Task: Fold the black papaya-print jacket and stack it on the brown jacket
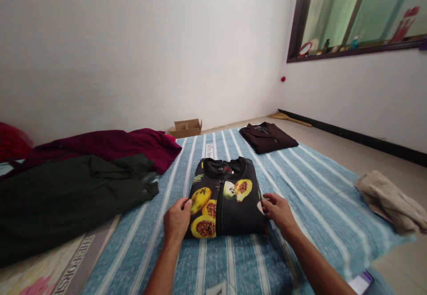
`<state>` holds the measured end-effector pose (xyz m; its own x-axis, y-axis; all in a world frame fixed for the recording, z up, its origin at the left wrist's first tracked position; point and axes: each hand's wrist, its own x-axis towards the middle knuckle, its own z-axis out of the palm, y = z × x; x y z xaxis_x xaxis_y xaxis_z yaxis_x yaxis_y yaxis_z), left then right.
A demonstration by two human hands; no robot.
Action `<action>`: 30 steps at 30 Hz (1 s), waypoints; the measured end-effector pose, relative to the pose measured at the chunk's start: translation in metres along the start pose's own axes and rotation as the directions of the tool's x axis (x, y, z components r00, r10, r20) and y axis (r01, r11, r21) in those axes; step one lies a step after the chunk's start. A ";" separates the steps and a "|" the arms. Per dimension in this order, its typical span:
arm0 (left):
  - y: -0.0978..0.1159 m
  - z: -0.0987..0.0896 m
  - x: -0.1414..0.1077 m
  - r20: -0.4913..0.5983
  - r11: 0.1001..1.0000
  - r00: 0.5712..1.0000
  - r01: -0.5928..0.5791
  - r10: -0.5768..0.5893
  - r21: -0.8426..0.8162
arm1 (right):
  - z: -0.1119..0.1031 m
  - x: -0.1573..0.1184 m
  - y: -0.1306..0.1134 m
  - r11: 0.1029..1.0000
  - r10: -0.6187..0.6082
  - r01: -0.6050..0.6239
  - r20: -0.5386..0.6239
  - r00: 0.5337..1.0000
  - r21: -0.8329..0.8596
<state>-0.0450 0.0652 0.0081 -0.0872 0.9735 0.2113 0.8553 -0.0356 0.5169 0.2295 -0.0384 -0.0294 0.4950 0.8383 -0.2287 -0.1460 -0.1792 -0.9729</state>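
Note:
A folded black zip jacket with a yellow papaya print (224, 197) lies flat on a blue striped sheet (300, 183). My left hand (176, 220) rests curled against the jacket's left edge, thumb on the printed fabric. My right hand (277, 212) touches the jacket's right edge, fingers bent at the fold. Whether either hand truly grips the cloth is unclear.
A folded dark brown garment (267, 137) lies farther back on the sheet. At left lie a dark green garment (66, 192) and a maroon one (110, 146). A beige cloth (390, 201) sits on the floor at right, a cardboard box (186, 128) by the wall, a phone (362, 282) near my right forearm.

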 end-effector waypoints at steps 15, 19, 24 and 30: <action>-0.004 0.005 0.002 0.006 1.000 1.000 0.008 -0.007 -0.008 | -0.003 0.012 -0.001 0.980 0.059 -0.047 0.054 0.997 -0.192; 0.009 -0.001 0.000 -0.059 0.984 0.997 -0.039 0.050 0.176 | -0.004 0.022 -0.003 0.939 0.071 -0.015 0.153 0.986 -0.343; 0.073 0.002 -0.013 -0.094 0.909 0.913 -0.377 0.397 0.178 | -0.007 0.030 -0.004 0.869 0.098 0.009 0.189 0.977 -0.495; 0.168 0.040 -0.022 0.316 0.728 0.682 -0.684 0.660 -0.043 | -0.007 0.032 -0.012 0.749 0.019 0.065 0.120 0.993 -0.659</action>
<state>0.1206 0.0470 0.0571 0.6659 0.7118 0.2232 0.6605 -0.7017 0.2673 0.2530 -0.0131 -0.0250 0.3856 0.8904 -0.2419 0.4878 -0.4192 -0.7657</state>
